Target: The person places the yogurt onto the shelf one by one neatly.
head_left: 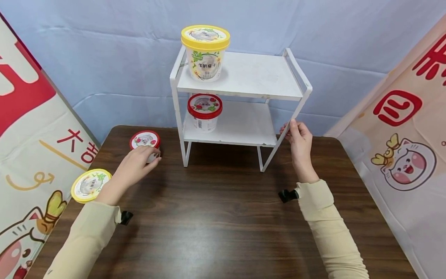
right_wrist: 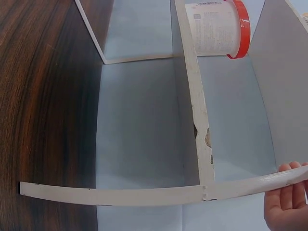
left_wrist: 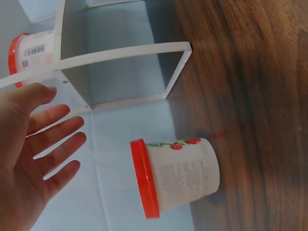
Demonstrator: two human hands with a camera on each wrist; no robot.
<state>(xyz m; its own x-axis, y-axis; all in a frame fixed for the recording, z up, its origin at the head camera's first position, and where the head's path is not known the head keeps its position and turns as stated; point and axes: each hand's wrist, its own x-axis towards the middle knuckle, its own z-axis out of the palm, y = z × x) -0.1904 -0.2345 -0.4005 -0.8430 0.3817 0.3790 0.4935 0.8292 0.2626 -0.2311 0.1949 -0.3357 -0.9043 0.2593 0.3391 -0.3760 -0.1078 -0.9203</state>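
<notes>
My left hand (head_left: 141, 162) is beside and above a paper tub with a red lid (head_left: 144, 139) on the table, left of a white two-tier rack (head_left: 240, 93). The left wrist view shows its fingers apart and relaxed, with a gap between them and the red-lidded tub (left_wrist: 180, 175). Nothing is in that hand. My right hand (head_left: 300, 141) holds the rack's right front upright, thumb in front and fingers behind. In the right wrist view those fingers (right_wrist: 286, 195) curl round the white bar (right_wrist: 245, 186).
A yellow-lidded tub (head_left: 205, 54) stands on the top shelf's left end. Below it, another red-lidded tub (head_left: 205, 112) sits on the lower shelf. One more yellow-lidded tub (head_left: 90, 186) stands at the table's left edge, partly behind my left forearm. Blue cloth (head_left: 122, 58) hangs behind.
</notes>
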